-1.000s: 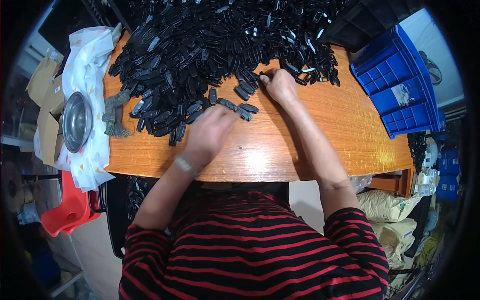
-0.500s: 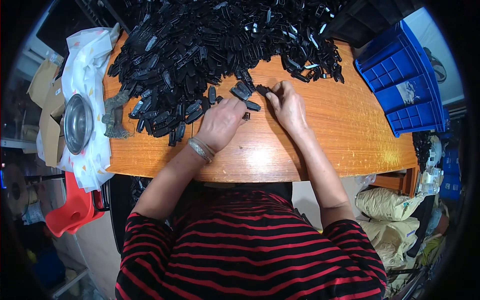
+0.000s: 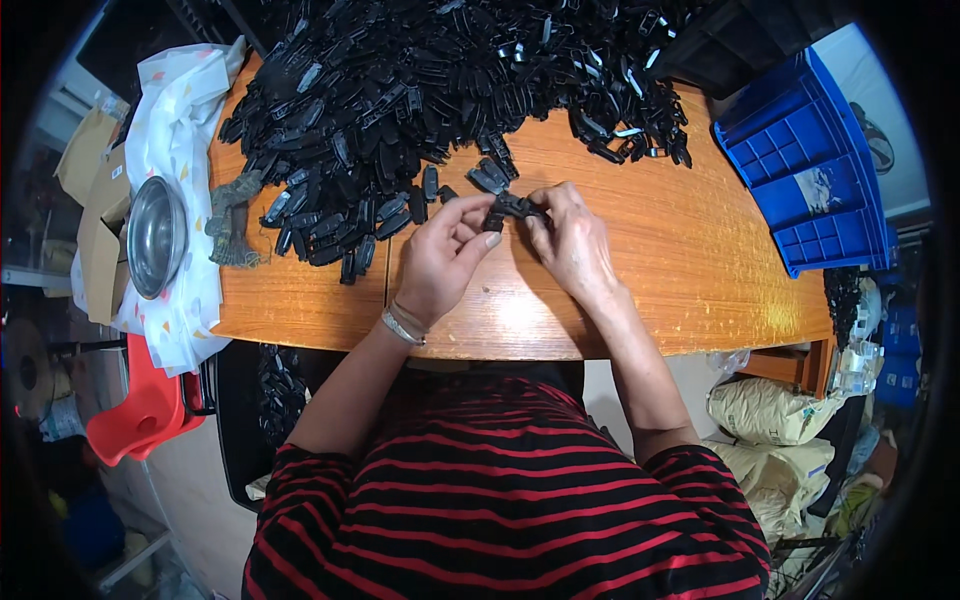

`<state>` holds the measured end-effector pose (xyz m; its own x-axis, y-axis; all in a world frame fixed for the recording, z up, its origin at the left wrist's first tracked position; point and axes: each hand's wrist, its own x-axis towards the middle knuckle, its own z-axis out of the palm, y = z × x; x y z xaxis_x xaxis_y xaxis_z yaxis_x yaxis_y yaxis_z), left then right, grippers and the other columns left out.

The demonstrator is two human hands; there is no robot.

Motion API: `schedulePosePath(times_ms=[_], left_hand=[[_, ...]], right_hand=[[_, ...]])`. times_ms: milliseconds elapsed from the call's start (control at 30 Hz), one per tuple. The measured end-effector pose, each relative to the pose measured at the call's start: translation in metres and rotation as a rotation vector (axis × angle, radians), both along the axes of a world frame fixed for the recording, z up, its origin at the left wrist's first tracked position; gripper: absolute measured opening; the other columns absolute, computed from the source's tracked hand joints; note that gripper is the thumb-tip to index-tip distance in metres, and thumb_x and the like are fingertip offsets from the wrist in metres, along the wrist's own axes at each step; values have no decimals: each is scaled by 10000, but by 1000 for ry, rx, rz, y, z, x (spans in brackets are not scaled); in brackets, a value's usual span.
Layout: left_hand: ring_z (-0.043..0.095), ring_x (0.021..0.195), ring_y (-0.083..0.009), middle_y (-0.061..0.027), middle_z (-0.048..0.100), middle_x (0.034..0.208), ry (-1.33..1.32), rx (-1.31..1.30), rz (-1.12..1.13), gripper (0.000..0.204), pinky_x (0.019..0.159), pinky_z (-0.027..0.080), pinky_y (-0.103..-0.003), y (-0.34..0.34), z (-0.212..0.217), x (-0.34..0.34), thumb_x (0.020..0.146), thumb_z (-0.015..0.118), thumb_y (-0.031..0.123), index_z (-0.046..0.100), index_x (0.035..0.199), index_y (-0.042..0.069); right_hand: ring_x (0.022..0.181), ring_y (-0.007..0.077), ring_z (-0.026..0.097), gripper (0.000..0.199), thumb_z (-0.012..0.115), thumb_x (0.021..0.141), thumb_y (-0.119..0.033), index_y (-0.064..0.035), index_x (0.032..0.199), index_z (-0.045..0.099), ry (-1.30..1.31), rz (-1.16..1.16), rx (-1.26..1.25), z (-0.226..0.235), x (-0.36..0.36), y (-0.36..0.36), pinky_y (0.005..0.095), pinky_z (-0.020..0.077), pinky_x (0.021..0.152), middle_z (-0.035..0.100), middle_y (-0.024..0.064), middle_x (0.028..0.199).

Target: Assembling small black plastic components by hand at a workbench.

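Observation:
Above the wooden table, my left hand (image 3: 440,258) pinches a small black plastic part (image 3: 494,221) between thumb and fingers. My right hand (image 3: 582,245) grips another dark elongated plastic part (image 3: 519,206), partly covered by its fingers. The two parts meet between my fingertips; whether they are joined I cannot tell. Just beyond my hands lie a few loose black pieces (image 3: 489,177). A large heap of similar black plastic parts (image 3: 390,110) spreads over the far side of the table.
A blue plastic crate (image 3: 810,170) leans at the right edge of the wooden table (image 3: 690,260). On the left are a metal bowl (image 3: 157,238) on a patterned plastic sheet (image 3: 205,290) and a grey knitted glove (image 3: 232,222). A red chair (image 3: 150,410) stands below.
My left hand has lifted off the table with a black part and turned its palm inward. My right hand has moved slightly nearer me, bringing its part against the left one.

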<state>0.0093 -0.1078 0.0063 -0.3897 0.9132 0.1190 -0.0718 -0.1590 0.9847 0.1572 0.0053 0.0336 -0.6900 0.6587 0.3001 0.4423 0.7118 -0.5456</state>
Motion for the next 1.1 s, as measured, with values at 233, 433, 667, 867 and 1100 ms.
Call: schedulePosePath(times_ms=[233, 433, 667, 867, 1100], left_hand=[[622, 682, -95, -48, 643, 828, 330, -113, -19, 359, 619, 492, -239, 3, -5, -2, 836, 670, 12, 593, 1186, 38], [639, 670, -114, -60, 661, 803, 301, -155, -1, 323, 621, 505, -244, 2, -14, -1, 832, 674, 20, 599, 1147, 30], [625, 687, -125, -73, 653, 860, 226, -130, 23, 337, 612, 498, -258, -5, -8, -2, 839, 671, 39, 589, 1165, 21], [602, 806, -132, -99, 596, 997, 1084, 31, 290, 320, 659, 491, -263, -4, 17, 0, 844, 679, 71, 604, 1148, 7], [583, 792, -90, -38, 600, 952, -108, 23, -45, 195, 693, 486, -204, 0, 14, 16, 939, 582, 88, 588, 1102, -21]], right_hand=[[802, 330, 633, 205, 643, 851, -43, -7, 1020, 533, -2, 19, -181, -6, 0, -8, 402, 496, 681, 581, 183, 892], [792, 318, 622, 225, 653, 855, -54, 2, 1048, 552, 64, 42, -197, -21, 2, -13, 392, 493, 687, 583, 176, 887], [771, 333, 613, 205, 666, 844, -77, 10, 1013, 591, 104, 65, -218, -23, 5, -13, 389, 497, 676, 580, 170, 890], [700, 156, 539, 196, 669, 844, -25, 14, 1020, 589, 229, -15, -256, -18, 10, -20, 284, 448, 635, 543, 87, 845], [672, 101, 503, 192, 637, 876, -16, 4, 1041, 543, 342, 54, -313, 1, 4, -42, 241, 426, 590, 518, 43, 855]])
